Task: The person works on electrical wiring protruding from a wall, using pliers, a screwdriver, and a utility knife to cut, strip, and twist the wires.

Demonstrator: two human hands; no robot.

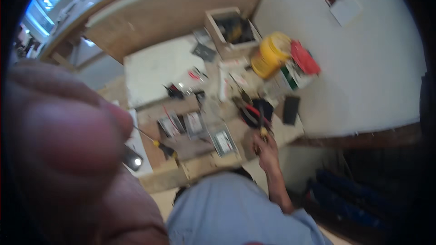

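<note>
My left hand [77, 140] is raised very close to the camera and fills the left side, out of focus. Its fingers look curled and pressed together, and whatever they hold is hidden. Over the front right of the worktable, my right hand [265, 147] is closed round a hand tool with a yellow-and-black handle [264, 132]; its dark shaft points away from me, its exact kind blurred. Just beyond lie red-handled pliers [249, 108] on a black cloth-like item [264, 109]. Three grey metal boxes [223, 142] sit near the table's front edge.
A screwdriver [165, 149] and a phone [133, 159] lie at the front left. A white board [154, 70] covers the back left. Behind stand a wooden box of tools [222, 47] and a yellow tub [268, 59]. A dark block [291, 110] lies near the right wall.
</note>
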